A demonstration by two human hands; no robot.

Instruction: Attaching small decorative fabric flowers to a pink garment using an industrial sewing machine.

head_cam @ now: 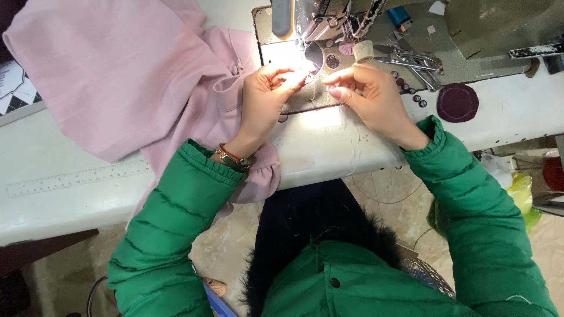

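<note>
Nearest the camera, at the bottom of the frame, was the puffy green quilted jacket (364, 276) with its dark fur collar, both sleeves reaching up toward the middle; the left hand (264, 103), a bracelet on its wrist, had its fingertips pinched together just under the lit needle area of the grey industrial sewing machine (329, 35) at top centre; the right hand (370, 97) sat just beside it to the right, thumb and forefinger closed as if on a fine pale thread (352, 141), which trailed down over the table edge; whether the left pinch held that thread or something small I could not tell; the two hands were near but not touching, both equally close to the needle. The soft pink cloth garment (129, 76) lay left of the hands, spreading to the upper left and falling over the white worktable (53, 217) beneath the left wrist; metal scissors (411, 61) lay upper right.
</note>
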